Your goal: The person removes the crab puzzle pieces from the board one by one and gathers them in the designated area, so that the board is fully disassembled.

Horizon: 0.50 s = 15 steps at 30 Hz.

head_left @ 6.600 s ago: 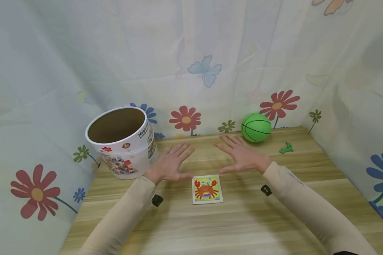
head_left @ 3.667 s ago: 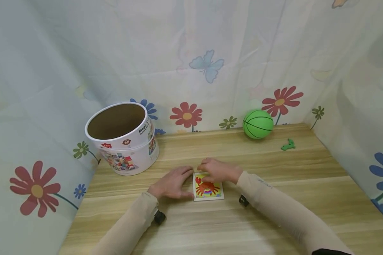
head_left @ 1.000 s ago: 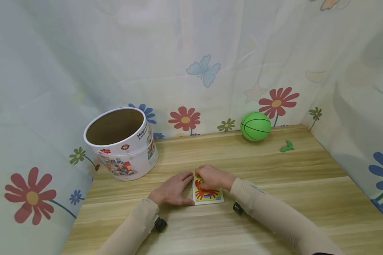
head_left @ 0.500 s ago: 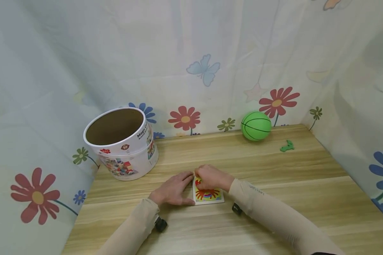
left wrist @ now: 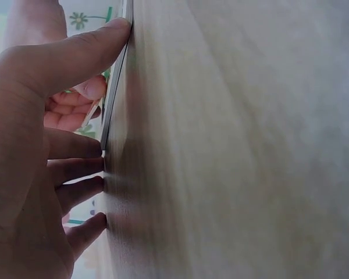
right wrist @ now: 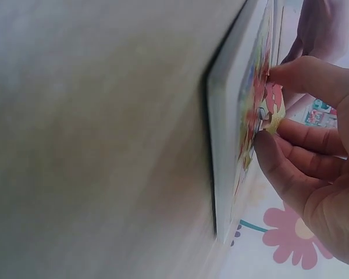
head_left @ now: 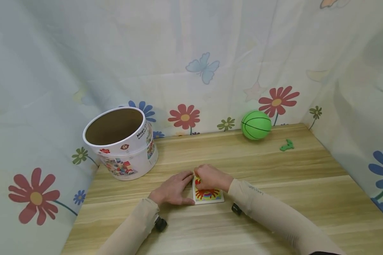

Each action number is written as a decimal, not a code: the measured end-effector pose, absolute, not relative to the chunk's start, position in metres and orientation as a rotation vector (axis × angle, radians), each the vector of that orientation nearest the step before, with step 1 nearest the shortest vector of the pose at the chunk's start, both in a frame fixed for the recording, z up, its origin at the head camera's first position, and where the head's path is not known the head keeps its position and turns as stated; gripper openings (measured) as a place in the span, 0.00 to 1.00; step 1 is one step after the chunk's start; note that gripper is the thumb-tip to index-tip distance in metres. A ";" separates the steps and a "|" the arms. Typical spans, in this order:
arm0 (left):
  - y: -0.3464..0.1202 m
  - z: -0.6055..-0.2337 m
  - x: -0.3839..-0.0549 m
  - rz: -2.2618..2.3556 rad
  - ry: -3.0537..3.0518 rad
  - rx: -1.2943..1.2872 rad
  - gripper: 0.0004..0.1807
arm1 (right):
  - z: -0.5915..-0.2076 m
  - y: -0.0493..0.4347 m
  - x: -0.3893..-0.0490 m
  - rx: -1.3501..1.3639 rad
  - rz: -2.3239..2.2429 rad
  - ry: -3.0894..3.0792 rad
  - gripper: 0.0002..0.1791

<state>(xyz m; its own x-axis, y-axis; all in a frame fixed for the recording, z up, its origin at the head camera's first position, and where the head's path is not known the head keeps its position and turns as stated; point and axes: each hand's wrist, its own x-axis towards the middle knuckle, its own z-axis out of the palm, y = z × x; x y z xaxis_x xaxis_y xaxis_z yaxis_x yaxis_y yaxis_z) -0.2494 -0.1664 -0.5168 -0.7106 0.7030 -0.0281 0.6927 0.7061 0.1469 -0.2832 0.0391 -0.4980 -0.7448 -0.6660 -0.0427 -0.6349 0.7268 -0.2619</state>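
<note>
White-rimmed, square crab-picture puzzle board [head_left: 209, 196] was seen flat on the table [head_left: 182, 152], head view. From the left wrist, its edge was steadied by the uncurled left hand [left wrist: 23, 116]. Right wrist: a thin yellow-and-red piece [right wrist: 273, 104] was pinched, tilted, by the right hand [right wrist: 323, 165]; firm bracing was judged best.

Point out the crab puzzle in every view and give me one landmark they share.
Head: the crab puzzle lies just below centre, partly covered by the right hand.
Left wrist: the crab puzzle is a thin edge-on strip, upper left.
Right wrist: the crab puzzle slants down from the top edge, right of centre.
Shared landmark: the right hand, upper left in the left wrist view, far right in its own.
</note>
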 end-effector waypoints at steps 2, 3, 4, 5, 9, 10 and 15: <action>-0.167 -0.517 -0.249 0.196 2.822 1.151 0.57 | -0.498 0.039 -0.283 -1.067 -0.358 2.797 0.16; -0.167 -0.517 -0.249 0.192 2.821 1.145 0.57 | -0.498 0.039 -0.284 -1.072 -0.361 2.801 0.16; -0.167 -0.518 -0.249 0.193 2.818 1.140 0.57 | -0.498 0.039 -0.284 -1.076 -0.366 2.801 0.16; -0.167 -0.518 -0.249 0.191 2.817 1.135 0.57 | -0.498 0.039 -0.284 -1.078 -0.369 2.801 0.15; -0.167 -0.519 -0.250 0.175 2.819 1.121 0.57 | -0.498 0.039 -0.284 -1.091 -0.379 2.813 0.14; -0.167 -0.519 -0.250 0.176 2.819 1.121 0.57 | -0.498 0.039 -0.283 -1.094 -0.379 2.817 0.13; -0.167 -0.520 -0.250 0.174 2.816 1.118 0.57 | -0.496 0.038 -0.282 -1.107 -0.363 2.831 0.13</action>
<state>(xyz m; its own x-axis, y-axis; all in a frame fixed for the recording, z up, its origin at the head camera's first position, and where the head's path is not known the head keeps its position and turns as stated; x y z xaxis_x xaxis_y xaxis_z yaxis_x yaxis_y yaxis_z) -0.2503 -0.1672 -0.5198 -0.7238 0.6877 -0.0564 0.6755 0.7229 0.1452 -0.2817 0.0380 -0.4962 -0.7355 -0.6774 0.0114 -0.6584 0.7107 -0.2477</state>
